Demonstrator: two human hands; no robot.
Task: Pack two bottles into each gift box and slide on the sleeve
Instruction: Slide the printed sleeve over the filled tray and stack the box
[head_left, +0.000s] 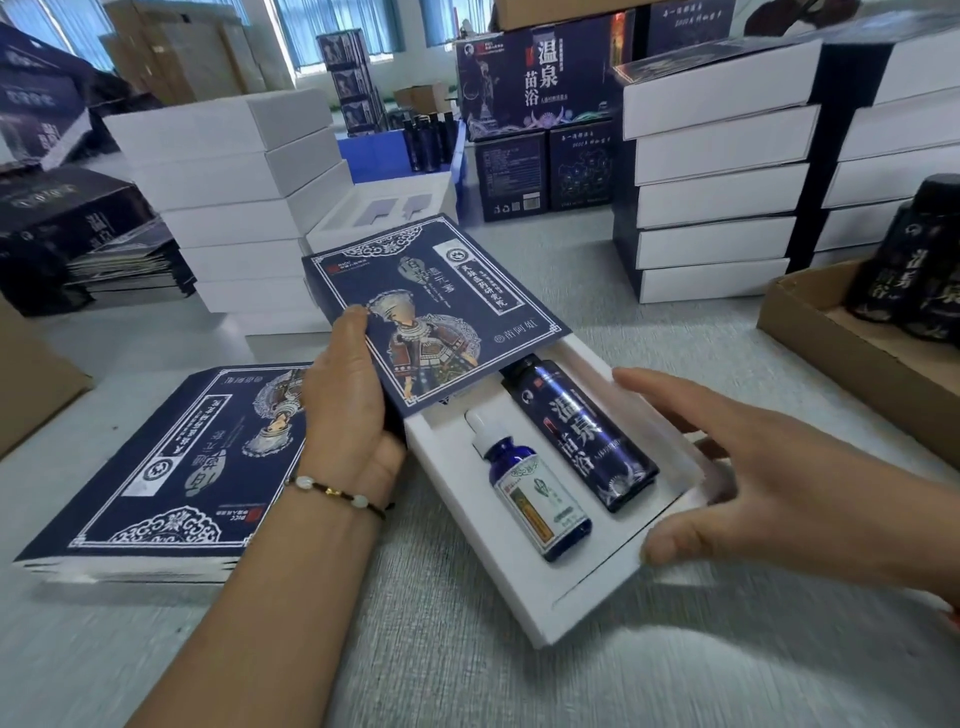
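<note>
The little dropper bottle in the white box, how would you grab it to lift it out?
Pinch the dropper bottle by its white cap and neck, coming from straight above. It lies flat in a snug cutout of the white box, so its sides are walled in.

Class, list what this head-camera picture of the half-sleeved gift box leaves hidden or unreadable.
- Head view: far end of the white tray and top of the tall bottle, hidden under the sleeve.
- Dropper bottle label print: too small.
- Right hand: cut off by the right edge.
- Left hand fingers: behind the sleeve.
</note>
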